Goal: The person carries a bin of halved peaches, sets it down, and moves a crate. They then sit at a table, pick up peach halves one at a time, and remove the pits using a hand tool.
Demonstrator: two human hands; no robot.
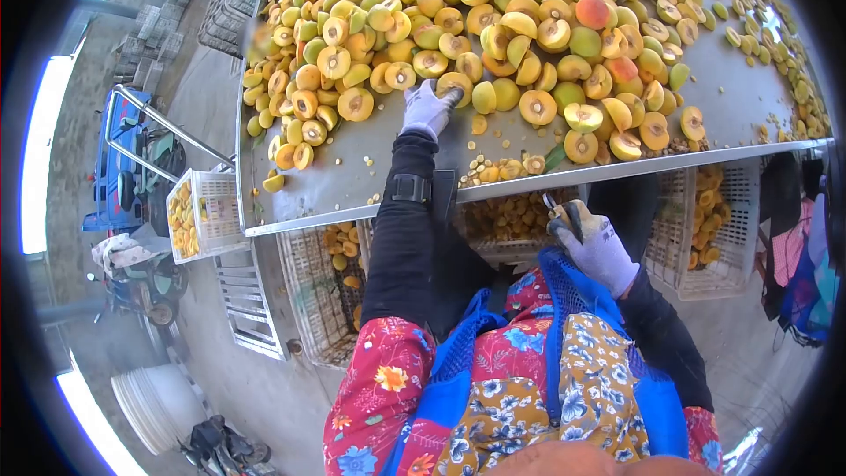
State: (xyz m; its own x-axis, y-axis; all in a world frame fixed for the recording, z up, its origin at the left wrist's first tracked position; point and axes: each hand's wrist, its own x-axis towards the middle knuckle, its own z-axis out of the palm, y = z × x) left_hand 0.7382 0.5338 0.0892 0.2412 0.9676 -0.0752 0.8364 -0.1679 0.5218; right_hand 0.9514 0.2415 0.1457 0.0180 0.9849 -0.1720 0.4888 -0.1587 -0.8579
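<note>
Halved yellow peaches [355,105] lie heaped on a metal table [352,167], many with the cut face and stone showing. At the near edge of the heap, my left hand [426,112], in a pale glove with dark fingertips, has its fingers closed at a peach half [455,86]. My right hand [596,249], gloved the same way, is in front of the table edge near my chest. Its fingers are wrapped round a small metal tool [549,200] whose tip looks looped; the handle is hidden in the grip.
Loose peach stones [493,171] lie along the table's raised front edge. Under the table stand plastic crates [322,291] with fruit pieces. A white crate of peaches [204,211] is beside the left corner. Clothes and bags [797,273] hang at the right.
</note>
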